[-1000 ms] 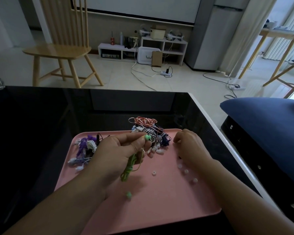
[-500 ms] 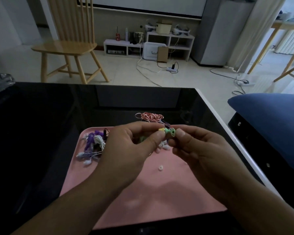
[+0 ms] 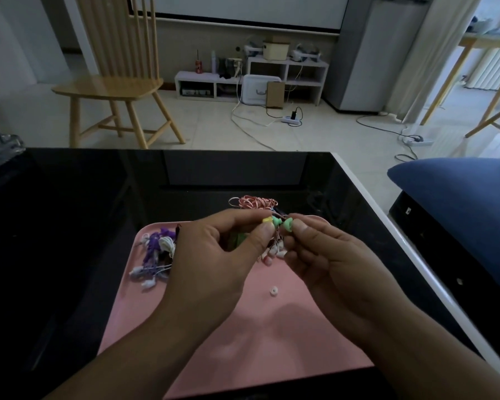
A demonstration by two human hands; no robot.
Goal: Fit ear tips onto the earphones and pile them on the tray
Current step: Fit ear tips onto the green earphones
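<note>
Left hand (image 3: 214, 255) pinches the green-yellow plastic earbud (image 3: 269, 220) steady so right hand (image 3: 329, 255), at 3 o'clock, can push its pinched green silicone ear tip (image 3: 286, 225) on, over the pink plastic tray (image 3: 272, 342).

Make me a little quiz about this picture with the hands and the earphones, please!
1. True or false: the left hand and right hand both pinch the green earbud.
2. Which colour is the tray? A pink, B blue, C white.
3. Fill in: a loose white ear tip lies on the ____.

Key: 1 true; 2 A; 3 tray.
</note>
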